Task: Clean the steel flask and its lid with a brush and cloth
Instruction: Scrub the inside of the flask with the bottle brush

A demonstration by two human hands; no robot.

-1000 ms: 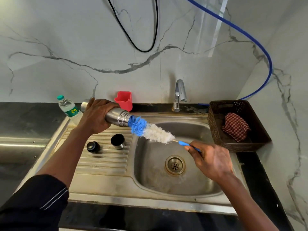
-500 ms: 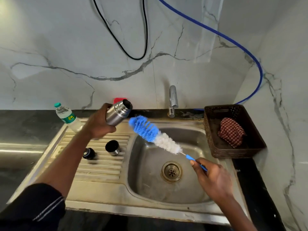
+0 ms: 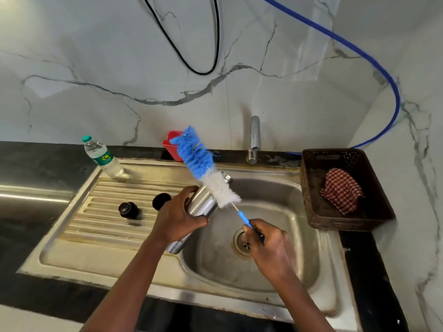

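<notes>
Left hand (image 3: 178, 218) grips the steel flask (image 3: 201, 204), tilted over the sink (image 3: 275, 195) near its left edge, mouth pointing far-right. Right hand (image 3: 268, 248) pinches the brush (image 3: 203, 168) by its handle, bristles raised outside the flask. 2 lid pieces, stopper (image 3: 127, 209) and cap (image 3: 161, 200), sit on the drainboard. At right, the brown basket (image 3: 309, 188) holds the checked cloth (image 3: 341, 190).

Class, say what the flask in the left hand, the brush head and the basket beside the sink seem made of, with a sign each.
Cylindrical silver flask: apparently brushed steel, dull metallic sheen.
Blue-and-white brush head: soft fluffy fibres, likely synthetic.
Dark brown rectangular basket: probably moulded plastic, perforated weave-like walls.
</notes>
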